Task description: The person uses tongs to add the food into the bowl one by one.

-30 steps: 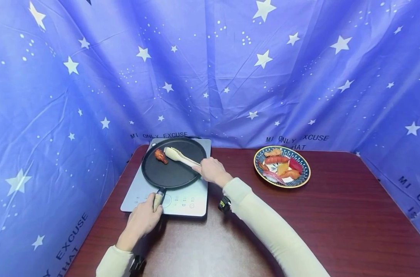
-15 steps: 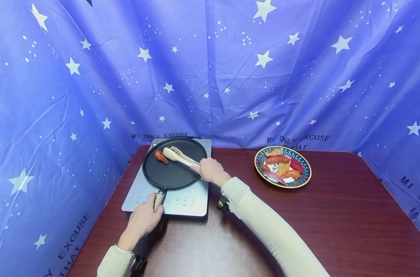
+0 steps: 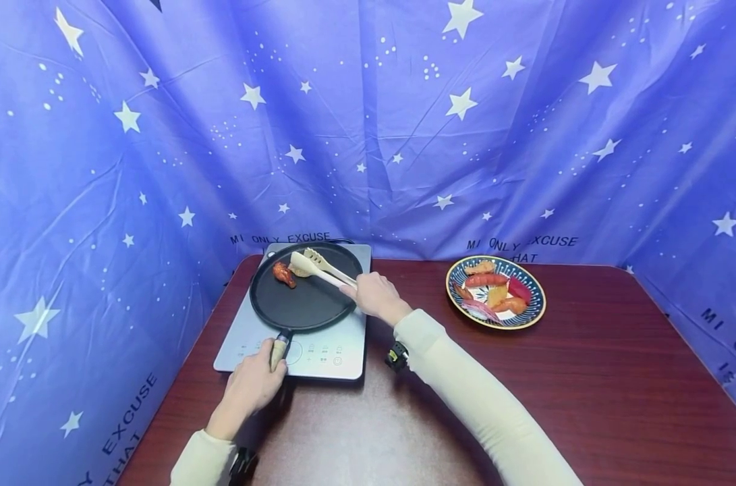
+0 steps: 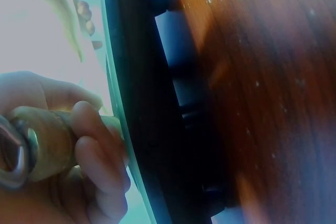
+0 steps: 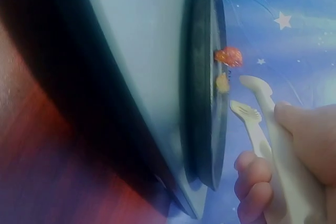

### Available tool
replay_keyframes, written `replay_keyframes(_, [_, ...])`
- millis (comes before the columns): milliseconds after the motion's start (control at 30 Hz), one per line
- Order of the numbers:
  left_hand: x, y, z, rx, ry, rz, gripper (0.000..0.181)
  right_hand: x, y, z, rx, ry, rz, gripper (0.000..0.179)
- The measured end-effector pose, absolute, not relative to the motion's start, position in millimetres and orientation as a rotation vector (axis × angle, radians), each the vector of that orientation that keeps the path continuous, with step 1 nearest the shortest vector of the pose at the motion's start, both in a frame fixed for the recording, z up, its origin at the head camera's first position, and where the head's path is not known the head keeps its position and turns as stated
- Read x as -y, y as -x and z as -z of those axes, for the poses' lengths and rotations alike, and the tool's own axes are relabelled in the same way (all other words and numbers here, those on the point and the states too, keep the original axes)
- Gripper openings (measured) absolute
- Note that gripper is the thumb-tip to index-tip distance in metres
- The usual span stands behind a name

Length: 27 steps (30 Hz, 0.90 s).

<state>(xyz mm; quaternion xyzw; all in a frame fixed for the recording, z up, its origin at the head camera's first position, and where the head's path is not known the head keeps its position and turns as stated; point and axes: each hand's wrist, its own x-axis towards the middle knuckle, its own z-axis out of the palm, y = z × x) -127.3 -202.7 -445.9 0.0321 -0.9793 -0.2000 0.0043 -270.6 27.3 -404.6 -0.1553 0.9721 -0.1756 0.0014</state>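
Note:
My left hand [image 3: 255,383] grips the handle [image 3: 277,352] of a round black frying pan [image 3: 301,310]; the left wrist view shows fingers curled around it. My right hand [image 3: 375,295] holds pale cream tongs [image 3: 328,271] over the pan, their tips spread apart. Between the tongs and a glossy brown chicken drumstick [image 3: 284,275] lies a small yellowish food piece [image 3: 299,271], partly hidden by the tongs in the head view. From the right wrist view, the yellowish piece [image 5: 222,82] rests in the pan beside the drumstick [image 5: 229,56], apart from the tong tips.
The pan stands on a flat silver induction cooktop [image 3: 343,368] at the table's left. To the right, a blue-patterned plate [image 3: 534,314] bears several foods, among them a reddish sausage-like piece [image 3: 486,280]. A blue star-printed curtain [image 3: 368,135] encloses the brown table [image 3: 598,364].
The tongs have spread and risen slightly up and right with my right hand, exposing the yellowish piece in the pan. My left hand stays on the handle.

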Motion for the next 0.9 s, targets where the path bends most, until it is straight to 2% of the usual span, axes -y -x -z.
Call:
replay_keyframes(333, [203.4, 128.4, 446.5, 3.072, -0.098, 0.630, 0.047, -63.3, 266.5, 397.0, -3.090, 0.447, 0.591, 0.046])
replay_keyframes(900, [204.0, 129.5, 447.4, 3.065, -0.094, 0.634, 0.045, -172.2, 235.5, 387.1, -3.264, 0.585, 0.505, 0.043])
